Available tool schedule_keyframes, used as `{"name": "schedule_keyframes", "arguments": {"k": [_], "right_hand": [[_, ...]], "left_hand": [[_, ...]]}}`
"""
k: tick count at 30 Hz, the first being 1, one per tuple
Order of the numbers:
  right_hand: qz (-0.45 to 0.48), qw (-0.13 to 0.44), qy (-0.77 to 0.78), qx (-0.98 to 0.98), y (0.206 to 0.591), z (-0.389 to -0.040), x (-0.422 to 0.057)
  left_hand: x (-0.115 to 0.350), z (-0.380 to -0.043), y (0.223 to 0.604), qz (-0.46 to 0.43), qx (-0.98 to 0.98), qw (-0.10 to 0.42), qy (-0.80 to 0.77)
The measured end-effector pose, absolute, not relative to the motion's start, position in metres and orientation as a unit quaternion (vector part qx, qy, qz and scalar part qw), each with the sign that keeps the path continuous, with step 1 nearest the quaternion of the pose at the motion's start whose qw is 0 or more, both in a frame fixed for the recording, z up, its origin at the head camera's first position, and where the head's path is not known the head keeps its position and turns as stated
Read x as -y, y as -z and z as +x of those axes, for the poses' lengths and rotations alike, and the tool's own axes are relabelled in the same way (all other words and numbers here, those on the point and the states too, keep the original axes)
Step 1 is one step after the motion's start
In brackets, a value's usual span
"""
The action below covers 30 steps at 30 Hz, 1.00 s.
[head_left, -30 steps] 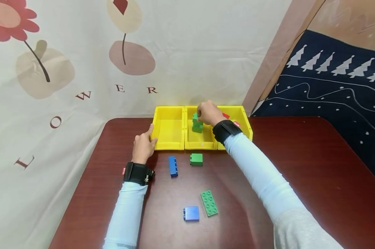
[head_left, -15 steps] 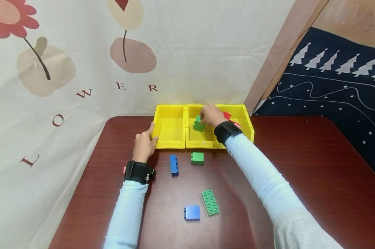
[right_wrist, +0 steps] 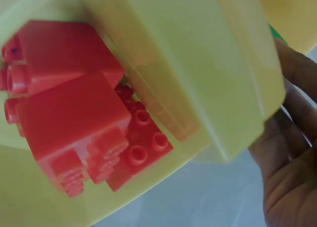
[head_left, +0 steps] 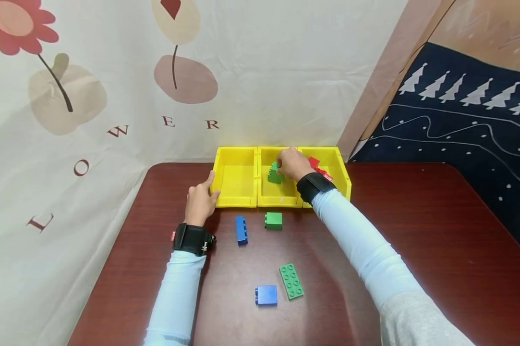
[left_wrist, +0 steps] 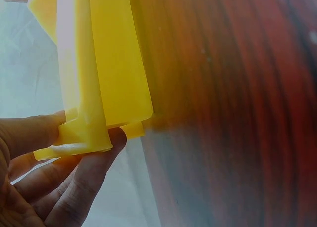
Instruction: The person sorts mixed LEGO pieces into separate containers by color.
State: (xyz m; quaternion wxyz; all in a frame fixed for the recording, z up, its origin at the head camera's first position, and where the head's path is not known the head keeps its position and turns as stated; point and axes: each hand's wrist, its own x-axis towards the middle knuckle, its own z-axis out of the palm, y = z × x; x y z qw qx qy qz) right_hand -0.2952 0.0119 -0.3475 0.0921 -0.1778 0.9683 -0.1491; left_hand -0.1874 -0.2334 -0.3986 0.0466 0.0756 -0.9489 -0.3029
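Reaching into the middle yellow bin, the right hand is bending its fingers against the green bricks; whether they are gripping or merely touching, one cannot tell. The green bricks are sitting near the left divider, notched edge facing left, their visible length running roughly front to back; the hand is covering the remainder. The left hand is pinching the outer corner of the left yellow bin. Compared with one second earlier, the right hand is resting slightly farther right, less of the green bricks is showing, and more of the red bricks in the right yellow bin is appearing. Bare floor is extending from the green bricks to the front wall. On the tabletop, a green block and a narrow blue brick are lying just before the bins, the latter's long axis pointing toward them.
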Motion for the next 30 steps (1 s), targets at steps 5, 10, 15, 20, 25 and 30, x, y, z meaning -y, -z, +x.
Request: {"name": "schedule_keyframes", "arguments": {"k": [5, 10, 15, 20, 25, 30], "right_hand": [[-0.182, 0.075, 0.158, -0.968, 0.348, -0.289, -0.016], [-0.207, 0.027, 0.181, -0.961, 0.338, -0.270, -0.020], [-0.230, -0.006, 0.194, -0.954, 0.334, -0.242, -0.029], [-0.246, -0.042, 0.221, -0.943, 0.345, -0.213, -0.040], [-0.271, -0.078, 0.245, -0.928, 0.362, -0.188, -0.044], [-0.285, -0.072, 0.254, -0.921, 0.379, -0.169, -0.043]], "left_hand": [[0.233, -0.188, 0.403, 0.070, 0.950, 0.046, 0.302], [0.233, -0.188, 0.403, 0.064, 0.950, 0.056, 0.302], [0.233, -0.188, 0.401, 0.064, 0.950, 0.055, 0.301], [0.233, -0.188, 0.401, 0.068, 0.950, 0.051, 0.299], [0.234, -0.188, 0.400, 0.069, 0.952, 0.048, 0.295], [0.233, -0.188, 0.399, 0.072, 0.952, 0.045, 0.294]]}}
